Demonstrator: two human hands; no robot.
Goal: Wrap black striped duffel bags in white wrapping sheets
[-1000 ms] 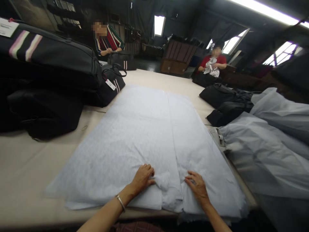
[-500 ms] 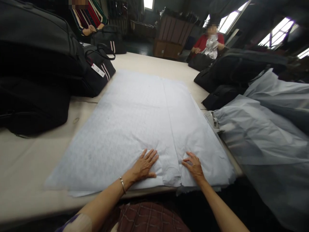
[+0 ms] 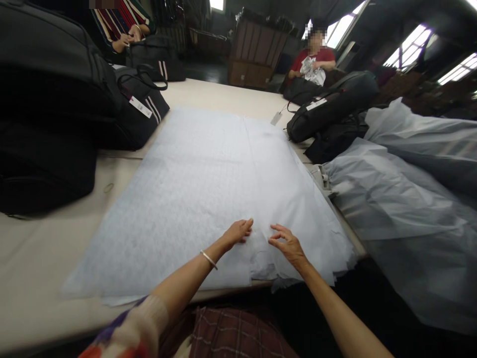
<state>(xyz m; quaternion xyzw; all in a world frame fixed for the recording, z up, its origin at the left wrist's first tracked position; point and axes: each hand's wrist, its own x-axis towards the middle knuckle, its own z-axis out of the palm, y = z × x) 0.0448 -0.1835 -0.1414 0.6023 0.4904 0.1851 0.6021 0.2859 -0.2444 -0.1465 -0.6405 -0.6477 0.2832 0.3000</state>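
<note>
A large stack of pale blue-white tissue paper (image 3: pixel 208 184) lies flat on the beige table (image 3: pixel 33 278). A seam or overlap runs down its middle. Both of my hands are over its near edge, close together. My left hand (image 3: pixel 238 231), with a thin bangle on the wrist, has its fingers pressed together and pinches the top sheet. My right hand (image 3: pixel 286 243) is curled, thumb and forefinger in a loose pinch on the wrinkled paper between the hands. The paper there is lifted and creased.
Black bags (image 3: pixel 55 99) are piled at the left, and more black bags (image 3: pixel 328 112) lie at the right. Grey plastic covers (image 3: pixel 395 199) are heaped at the right. Two people sit at the far side of the table, handling a bag and a piece of paper.
Both hands lay flat on the paper; now they have moved forward and towards each other and pinch the top sheet. The view has shifted slightly.
</note>
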